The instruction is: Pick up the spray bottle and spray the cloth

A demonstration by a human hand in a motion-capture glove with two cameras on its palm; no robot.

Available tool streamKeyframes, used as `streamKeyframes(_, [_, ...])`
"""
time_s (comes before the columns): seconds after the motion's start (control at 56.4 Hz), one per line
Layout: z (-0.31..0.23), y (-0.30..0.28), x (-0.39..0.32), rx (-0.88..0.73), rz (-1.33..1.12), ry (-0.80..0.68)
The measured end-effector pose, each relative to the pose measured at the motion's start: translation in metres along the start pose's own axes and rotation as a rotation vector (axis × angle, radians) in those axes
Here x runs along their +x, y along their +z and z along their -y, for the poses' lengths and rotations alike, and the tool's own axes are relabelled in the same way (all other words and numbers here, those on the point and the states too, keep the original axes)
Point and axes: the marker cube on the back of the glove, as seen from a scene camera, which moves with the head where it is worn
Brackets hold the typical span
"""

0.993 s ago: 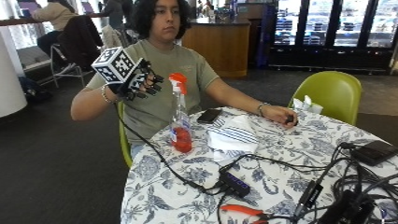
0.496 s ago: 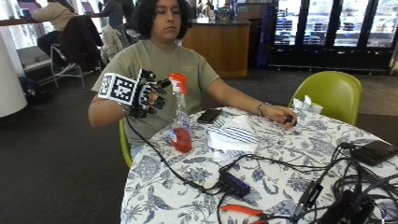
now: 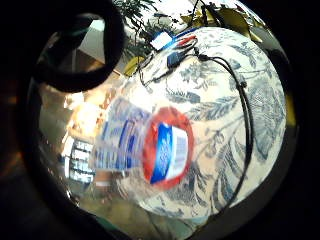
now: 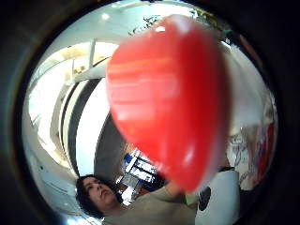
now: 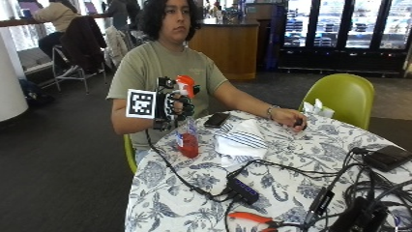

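we have our gloved right hand [image 5: 172,104] up at the neck of the spray bottle [image 5: 186,126], fingers curled round it just under the red nozzle [image 5: 184,81]. the bottle's red base looks to be on the table [image 5: 289,179] or barely off it; we cannot tell which. so the pick-up is under way, we judge, and spraying is all still to do. the striped cloth [image 5: 239,141] lies just beside the bottle, toward the middle of the table, with a phone [image 5: 217,120] just past it. our bare hand [image 5: 291,118] rests beyond the cloth. the tablecloth is a blue leaf print. behind the bottle are a green chair [image 5: 341,96] and drinks fridges.
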Motion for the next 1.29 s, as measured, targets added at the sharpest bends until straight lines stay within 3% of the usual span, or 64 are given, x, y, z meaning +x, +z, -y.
streamKeyframes(0.124, [0.019,0.006,0.004,0.1,-0.021,-0.01])
streamKeyframes(0.195, [0.027,0.008,0.008,0.103,-0.033,-0.092])
streamKeyframes(0.266, [0.028,0.006,0.008,0.05,-0.044,-0.012])
streamKeyframes(0.39, [0.061,0.012,0.017,0.137,-0.038,-0.015])
streamKeyframes(0.479, [0.071,0.016,0.024,0.054,-0.036,-0.048])
streamKeyframes(0.78, [0.088,0.005,0.007,0.033,0.171,0.044])
streamKeyframes(1.081, [0.092,-0.044,-0.061,-0.301,0.025,0.006])
streamKeyframes(1.294, [0.1,-0.039,-0.112,-0.614,-0.231,0.118])
